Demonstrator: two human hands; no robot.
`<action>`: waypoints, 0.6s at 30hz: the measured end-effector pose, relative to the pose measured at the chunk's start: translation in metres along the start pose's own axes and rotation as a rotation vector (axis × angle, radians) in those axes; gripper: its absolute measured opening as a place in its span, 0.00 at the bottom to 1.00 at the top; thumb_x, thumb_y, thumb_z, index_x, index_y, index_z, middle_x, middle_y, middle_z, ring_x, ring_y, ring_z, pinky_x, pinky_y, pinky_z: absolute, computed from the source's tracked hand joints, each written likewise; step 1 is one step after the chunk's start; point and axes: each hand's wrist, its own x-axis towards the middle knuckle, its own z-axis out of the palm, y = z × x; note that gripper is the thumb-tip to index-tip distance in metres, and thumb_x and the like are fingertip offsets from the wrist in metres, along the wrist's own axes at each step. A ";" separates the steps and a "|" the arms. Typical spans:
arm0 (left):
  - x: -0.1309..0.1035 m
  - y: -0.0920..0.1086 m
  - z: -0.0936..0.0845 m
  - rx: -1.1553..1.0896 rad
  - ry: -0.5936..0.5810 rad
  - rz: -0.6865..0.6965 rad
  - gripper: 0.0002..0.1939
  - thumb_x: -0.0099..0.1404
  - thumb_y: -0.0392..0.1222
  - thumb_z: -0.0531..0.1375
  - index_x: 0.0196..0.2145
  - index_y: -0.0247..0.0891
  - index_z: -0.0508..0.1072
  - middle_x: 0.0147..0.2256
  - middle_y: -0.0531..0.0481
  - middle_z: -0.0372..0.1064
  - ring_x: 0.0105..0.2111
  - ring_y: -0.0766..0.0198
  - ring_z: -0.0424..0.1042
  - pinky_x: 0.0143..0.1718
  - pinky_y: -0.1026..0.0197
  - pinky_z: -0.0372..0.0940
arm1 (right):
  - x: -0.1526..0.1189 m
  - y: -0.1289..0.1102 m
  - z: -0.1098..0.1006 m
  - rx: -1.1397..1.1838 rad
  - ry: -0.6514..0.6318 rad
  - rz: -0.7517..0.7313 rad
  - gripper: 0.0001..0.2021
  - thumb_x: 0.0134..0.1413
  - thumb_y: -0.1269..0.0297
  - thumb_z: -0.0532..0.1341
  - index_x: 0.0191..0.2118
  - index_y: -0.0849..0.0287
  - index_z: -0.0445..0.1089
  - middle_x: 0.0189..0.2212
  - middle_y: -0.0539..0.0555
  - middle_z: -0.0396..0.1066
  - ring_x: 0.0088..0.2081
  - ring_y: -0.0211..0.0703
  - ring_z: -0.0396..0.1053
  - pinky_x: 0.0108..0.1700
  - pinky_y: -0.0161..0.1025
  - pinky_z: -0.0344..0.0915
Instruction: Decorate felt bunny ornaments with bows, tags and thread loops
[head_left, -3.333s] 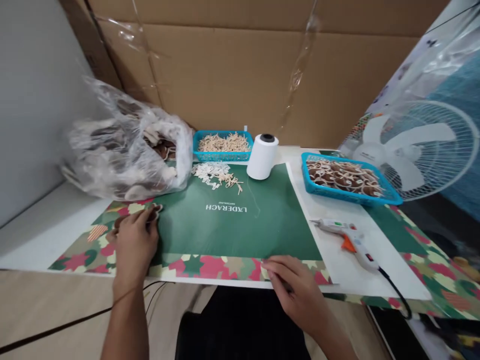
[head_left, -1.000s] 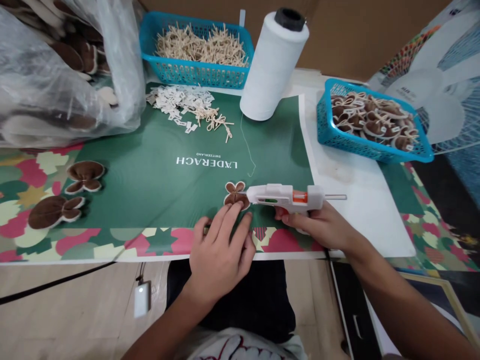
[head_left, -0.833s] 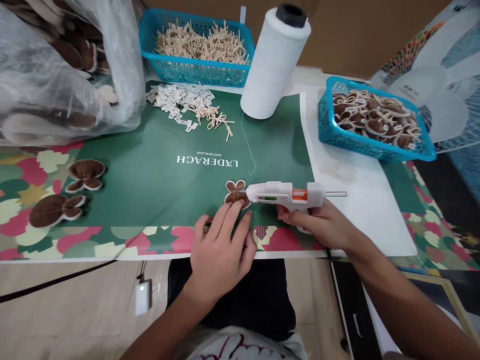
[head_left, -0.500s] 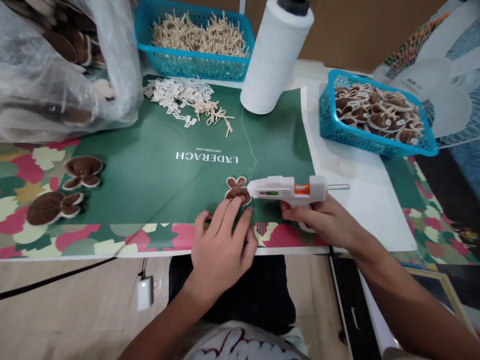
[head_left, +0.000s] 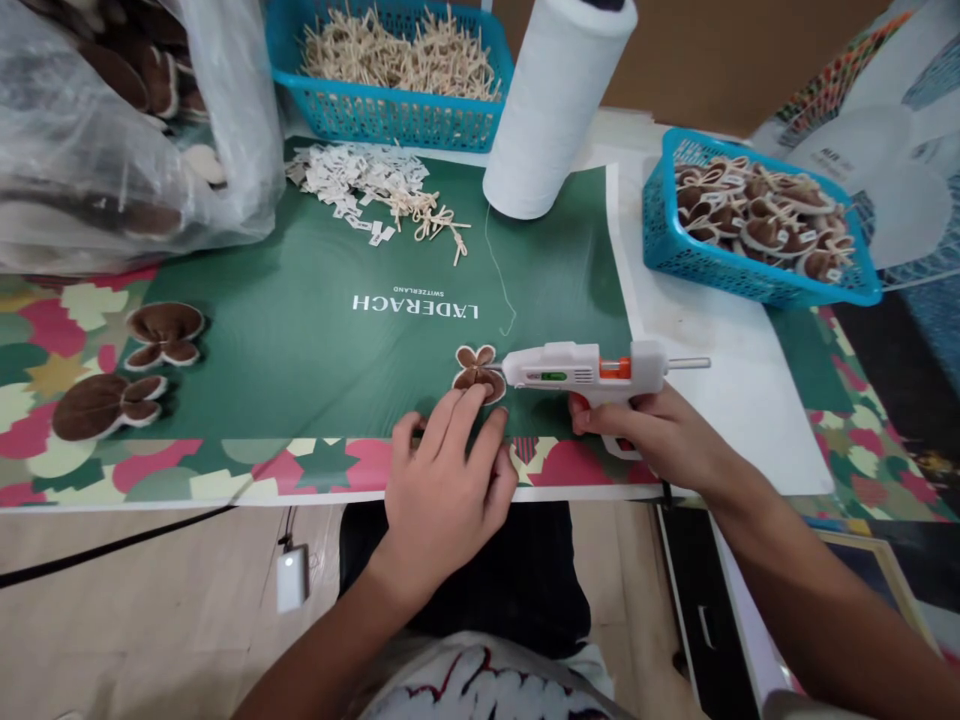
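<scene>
Green printed paper sheet (head_left: 300, 350) under your work, probably protecting the table. Your left fingers, loosely spread, press small brown fabric bunny shape (head_left: 466, 378) flat, likely steadying it; right hand (head_left: 667, 430) grips white plastic glue gun (head_left: 559, 367), nozzle on it.

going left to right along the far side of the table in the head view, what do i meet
plastic bag → basket of cream strings → thread cone → basket of brown pieces

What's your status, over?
Right hand gripping glue gun. Left hand steadying brown piece, nozzle tip at its middle. Nothing visible between nozzle and piece.
</scene>
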 end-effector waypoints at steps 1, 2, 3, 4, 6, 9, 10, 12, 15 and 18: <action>0.000 0.000 0.000 0.000 0.000 0.000 0.13 0.69 0.36 0.60 0.50 0.36 0.78 0.57 0.40 0.76 0.56 0.47 0.75 0.51 0.46 0.58 | 0.000 0.000 0.000 -0.002 0.003 0.005 0.07 0.49 0.60 0.67 0.30 0.57 0.72 0.27 0.49 0.69 0.31 0.41 0.63 0.34 0.39 0.58; 0.000 0.000 0.000 0.000 -0.002 -0.001 0.13 0.69 0.36 0.60 0.50 0.36 0.78 0.57 0.39 0.76 0.56 0.47 0.75 0.51 0.46 0.58 | -0.001 0.001 -0.001 -0.008 0.008 0.008 0.07 0.49 0.60 0.66 0.30 0.57 0.72 0.28 0.49 0.69 0.31 0.41 0.63 0.34 0.39 0.58; 0.000 0.000 0.000 0.001 -0.004 -0.001 0.13 0.69 0.36 0.60 0.50 0.36 0.77 0.57 0.40 0.76 0.56 0.47 0.75 0.51 0.46 0.58 | -0.001 0.001 -0.001 -0.017 0.013 0.008 0.06 0.49 0.60 0.66 0.30 0.57 0.73 0.28 0.49 0.69 0.32 0.42 0.63 0.34 0.39 0.58; 0.000 0.000 0.001 0.002 -0.005 -0.002 0.13 0.69 0.36 0.60 0.50 0.36 0.77 0.57 0.40 0.76 0.56 0.47 0.75 0.51 0.46 0.58 | -0.001 0.002 -0.001 -0.025 0.017 0.009 0.06 0.49 0.60 0.66 0.31 0.57 0.73 0.27 0.49 0.69 0.32 0.42 0.63 0.34 0.39 0.58; 0.000 0.000 0.001 0.003 -0.007 -0.003 0.13 0.69 0.36 0.60 0.50 0.37 0.77 0.57 0.40 0.76 0.56 0.47 0.75 0.51 0.46 0.58 | -0.001 0.004 -0.002 -0.032 0.017 0.008 0.06 0.50 0.60 0.66 0.31 0.57 0.73 0.27 0.49 0.69 0.32 0.42 0.63 0.34 0.39 0.58; 0.000 0.000 0.001 0.006 -0.005 -0.001 0.13 0.69 0.36 0.60 0.50 0.37 0.77 0.58 0.40 0.76 0.56 0.47 0.75 0.51 0.46 0.58 | -0.002 0.007 -0.002 -0.017 0.015 0.002 0.07 0.51 0.60 0.66 0.32 0.57 0.73 0.29 0.50 0.70 0.33 0.43 0.64 0.35 0.39 0.59; 0.000 0.000 0.001 0.006 -0.004 0.001 0.13 0.69 0.36 0.60 0.50 0.36 0.77 0.57 0.39 0.76 0.56 0.47 0.75 0.51 0.46 0.58 | -0.002 0.008 -0.002 -0.012 0.014 0.000 0.07 0.50 0.59 0.66 0.32 0.57 0.74 0.29 0.50 0.70 0.34 0.43 0.65 0.35 0.39 0.60; 0.000 0.000 0.001 0.004 0.000 0.005 0.13 0.69 0.36 0.60 0.50 0.36 0.77 0.57 0.39 0.77 0.56 0.46 0.75 0.50 0.46 0.59 | -0.003 0.008 -0.001 -0.008 0.009 -0.002 0.08 0.51 0.59 0.67 0.32 0.58 0.74 0.29 0.51 0.71 0.34 0.44 0.65 0.36 0.39 0.61; 0.001 0.000 0.000 -0.002 0.005 0.007 0.13 0.69 0.36 0.60 0.49 0.36 0.78 0.56 0.38 0.77 0.55 0.46 0.76 0.50 0.46 0.59 | -0.003 0.005 0.001 -0.011 0.003 -0.018 0.08 0.52 0.59 0.67 0.32 0.58 0.74 0.29 0.51 0.71 0.33 0.43 0.65 0.36 0.39 0.61; 0.001 0.000 0.000 -0.005 0.001 0.005 0.13 0.69 0.36 0.60 0.50 0.36 0.77 0.57 0.38 0.77 0.55 0.46 0.76 0.50 0.46 0.59 | -0.003 0.002 0.002 -0.022 0.010 -0.037 0.08 0.51 0.60 0.67 0.31 0.58 0.73 0.28 0.50 0.70 0.31 0.42 0.63 0.34 0.39 0.60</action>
